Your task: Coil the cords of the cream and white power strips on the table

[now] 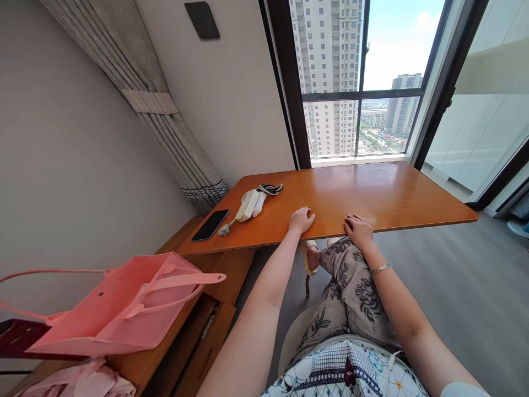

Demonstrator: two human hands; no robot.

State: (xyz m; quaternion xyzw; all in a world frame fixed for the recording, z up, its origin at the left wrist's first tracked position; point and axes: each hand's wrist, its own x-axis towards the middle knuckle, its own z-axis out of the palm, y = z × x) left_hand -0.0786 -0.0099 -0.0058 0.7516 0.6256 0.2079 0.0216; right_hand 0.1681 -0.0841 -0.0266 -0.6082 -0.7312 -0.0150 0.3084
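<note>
My left hand (302, 221) rests on the near edge of an orange-brown wooden table (351, 190), its thumb apart from loosely bent fingers and nothing held. To its right, my right hand (359, 229) lies on the same edge, fingers loosely bent over the top, also without an object. Left of my left hand is a white power strip (248, 205) with a bundled black-and-white cord (270, 189) and a plug (224, 230). A black smartphone (210, 225) lies flat near the table's left end, beside the plug.
On a wooden cabinet (239, 270) at lower left stands an open pink bag (124, 309), with pink cloth (82, 380) below it. An opened drawer (206, 336) shows there. A tied-back curtain (152, 105) hangs at left; a window (359, 94) stands behind the table.
</note>
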